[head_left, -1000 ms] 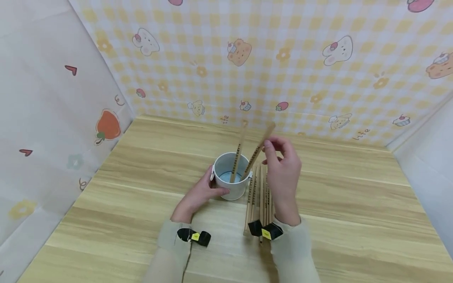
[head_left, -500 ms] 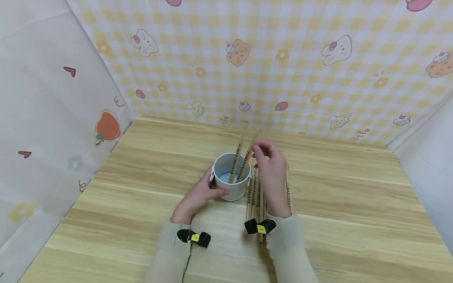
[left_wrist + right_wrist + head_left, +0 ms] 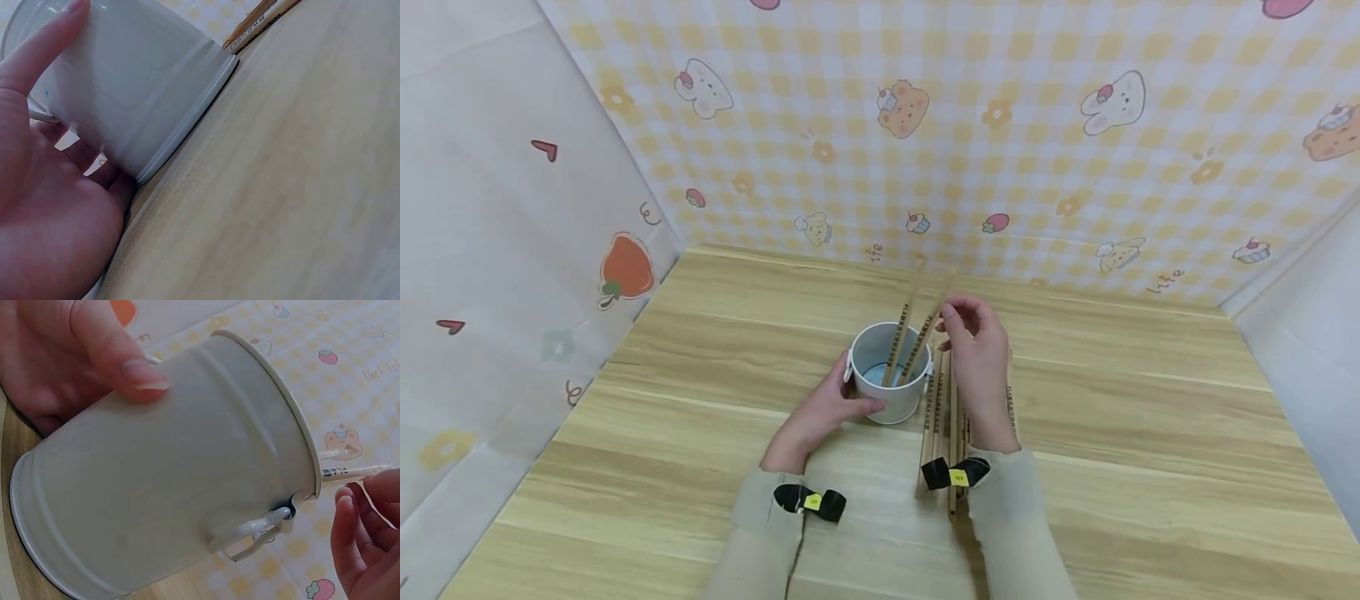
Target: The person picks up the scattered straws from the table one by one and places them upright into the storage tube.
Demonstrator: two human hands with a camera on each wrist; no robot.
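In the bucket (image 3: 898, 408), the right-hand pencil (image 3: 924, 333) leans, its long axis running far-right to our nearer right grip (image 3: 981, 350), pinching or not we cannot tell; our left grip (image 3: 826, 406) clasps the bucket

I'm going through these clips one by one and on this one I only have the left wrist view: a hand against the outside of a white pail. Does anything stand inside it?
Observer: Yes. The head view shows two pencils leaning inside the white pail.
Operator: And higher up?
Observer: The right hand is at the upper part of the right one of the two; I cannot tell whether it grips it.
Operator: Anything beyond the printed bit at my top edge?
Observer: Several loose pencils lie on the wooden table to the right of the pail, partly hidden by the right arm.
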